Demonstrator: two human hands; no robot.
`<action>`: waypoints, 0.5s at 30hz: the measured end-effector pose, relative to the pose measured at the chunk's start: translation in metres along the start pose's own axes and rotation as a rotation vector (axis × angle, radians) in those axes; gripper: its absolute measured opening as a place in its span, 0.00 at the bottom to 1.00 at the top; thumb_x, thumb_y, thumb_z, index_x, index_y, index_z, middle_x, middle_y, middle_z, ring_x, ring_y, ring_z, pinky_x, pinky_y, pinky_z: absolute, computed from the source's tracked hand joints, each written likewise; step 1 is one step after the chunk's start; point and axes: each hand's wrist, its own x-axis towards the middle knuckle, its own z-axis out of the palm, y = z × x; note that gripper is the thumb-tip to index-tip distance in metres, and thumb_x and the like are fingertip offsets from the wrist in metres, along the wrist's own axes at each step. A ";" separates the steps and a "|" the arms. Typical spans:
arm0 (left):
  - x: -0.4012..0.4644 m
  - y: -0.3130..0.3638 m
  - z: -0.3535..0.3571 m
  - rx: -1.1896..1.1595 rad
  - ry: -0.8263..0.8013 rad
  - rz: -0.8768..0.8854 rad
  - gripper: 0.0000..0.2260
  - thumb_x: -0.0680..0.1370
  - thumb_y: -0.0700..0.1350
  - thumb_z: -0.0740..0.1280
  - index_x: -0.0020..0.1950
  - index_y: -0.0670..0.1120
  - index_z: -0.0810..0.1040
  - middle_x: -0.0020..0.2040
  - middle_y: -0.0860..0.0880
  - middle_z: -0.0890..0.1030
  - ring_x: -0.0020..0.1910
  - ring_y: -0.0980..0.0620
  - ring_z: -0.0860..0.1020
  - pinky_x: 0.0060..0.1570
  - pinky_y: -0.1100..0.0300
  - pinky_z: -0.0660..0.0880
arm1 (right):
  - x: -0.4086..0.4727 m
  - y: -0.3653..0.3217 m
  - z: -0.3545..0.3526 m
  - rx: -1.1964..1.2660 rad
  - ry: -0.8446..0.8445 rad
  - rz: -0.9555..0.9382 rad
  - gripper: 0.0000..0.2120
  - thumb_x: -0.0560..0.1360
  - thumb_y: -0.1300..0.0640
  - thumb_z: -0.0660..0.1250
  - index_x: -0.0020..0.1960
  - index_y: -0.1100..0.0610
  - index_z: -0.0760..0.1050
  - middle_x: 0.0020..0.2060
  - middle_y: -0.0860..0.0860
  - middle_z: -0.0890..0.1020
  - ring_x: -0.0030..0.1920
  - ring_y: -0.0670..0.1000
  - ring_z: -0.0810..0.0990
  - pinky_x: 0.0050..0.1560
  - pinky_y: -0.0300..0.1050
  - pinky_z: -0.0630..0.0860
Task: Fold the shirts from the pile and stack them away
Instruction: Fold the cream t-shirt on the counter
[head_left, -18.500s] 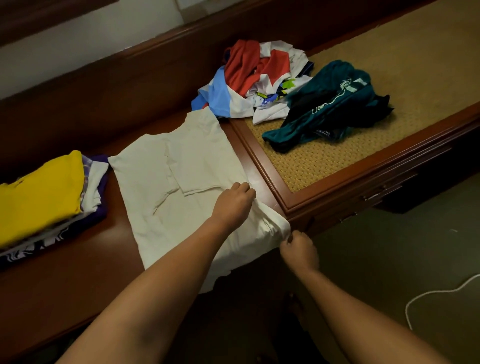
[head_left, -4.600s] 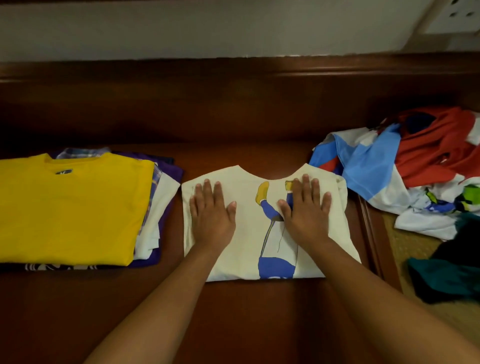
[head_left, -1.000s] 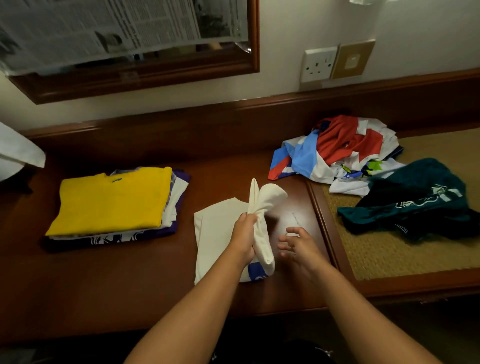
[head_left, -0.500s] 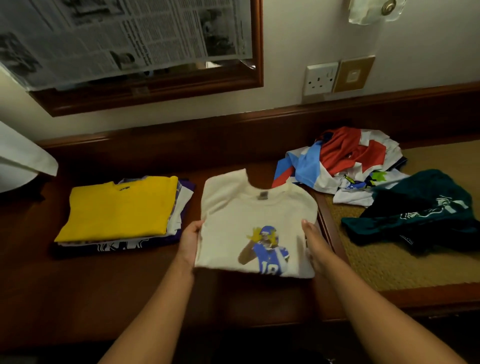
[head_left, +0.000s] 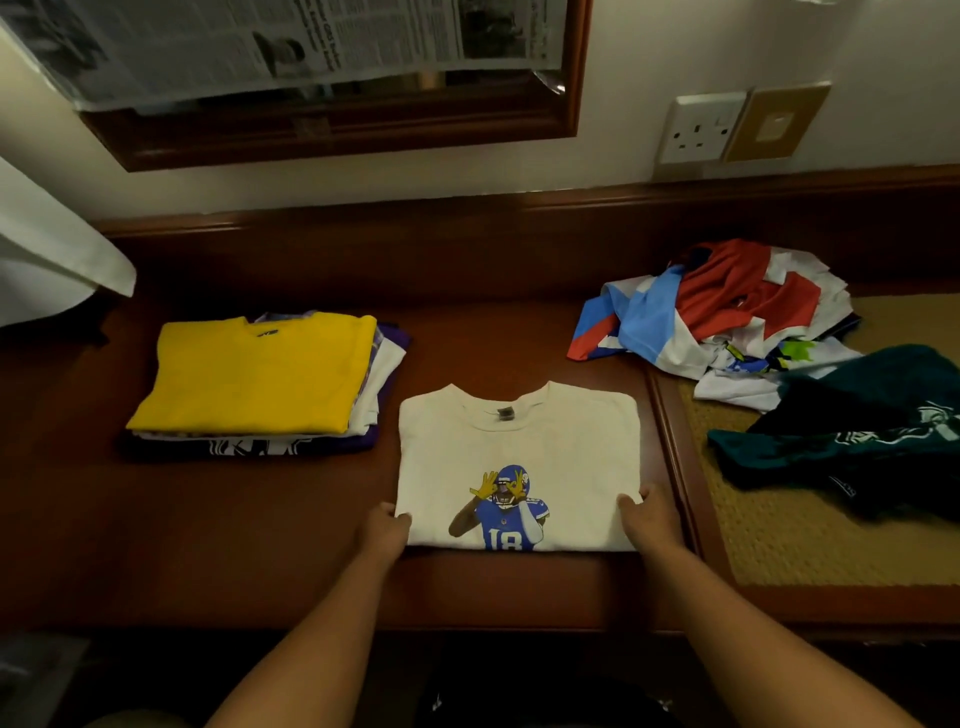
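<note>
Since half a second ago: hands lower on the shirt's sides, down by its near corners; shirt flat, picture side up.

Head view. White shirt (head_left: 519, 452), folded into a neat square, flat on the brown tabletop (head_left: 260, 530), close to the near edge and a bit right of the middle. Collar toward the back edge; a blue football player with the number 18 on the front. Left hand (head_left: 384, 525) at the shirt's near left corner, fingers curled round the edge, thumb tip on top of the cloth. Right hand (head_left: 649, 514) at the near right corner, fingers tucked under the edge, thumb on top, pinching the cloth. Both hands holding the shirt, not spread wide.

Stack of folded shirts (head_left: 260, 379) to the left of the white shirt, nearer the back edge, yellow one on top, white and purple ones under it. Not touching the white shirt.

Pile of unfolded shirts (head_left: 711, 317) at the back right of the tabletop, red, blue and white, spilling onto the woven mat (head_left: 810, 535). Dark green shirt (head_left: 857, 436) crumpled on the mat, just beside the pile.

Up on the wall: mirror frame (head_left: 353, 140) with newspaper (head_left: 291, 47) over it, and a white socket (head_left: 701, 127).
</note>
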 end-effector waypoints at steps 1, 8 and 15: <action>0.000 -0.003 0.000 0.028 0.008 0.006 0.12 0.78 0.39 0.65 0.60 0.35 0.76 0.58 0.36 0.79 0.57 0.38 0.76 0.53 0.54 0.72 | 0.000 -0.001 -0.002 0.013 0.003 0.018 0.15 0.77 0.59 0.64 0.60 0.66 0.71 0.53 0.59 0.77 0.48 0.57 0.74 0.45 0.44 0.68; 0.010 -0.014 -0.001 0.004 0.087 0.026 0.08 0.79 0.40 0.65 0.54 0.36 0.79 0.54 0.36 0.81 0.53 0.37 0.78 0.53 0.51 0.74 | 0.006 0.002 -0.012 0.080 0.058 0.026 0.12 0.76 0.66 0.60 0.58 0.65 0.76 0.54 0.63 0.79 0.51 0.61 0.76 0.50 0.49 0.73; 0.002 -0.013 0.006 0.001 0.158 0.079 0.10 0.80 0.39 0.62 0.59 0.37 0.75 0.56 0.37 0.79 0.55 0.38 0.76 0.47 0.56 0.69 | -0.009 0.007 -0.012 -0.215 0.111 -0.089 0.21 0.75 0.63 0.61 0.68 0.62 0.66 0.64 0.61 0.71 0.62 0.61 0.71 0.60 0.53 0.71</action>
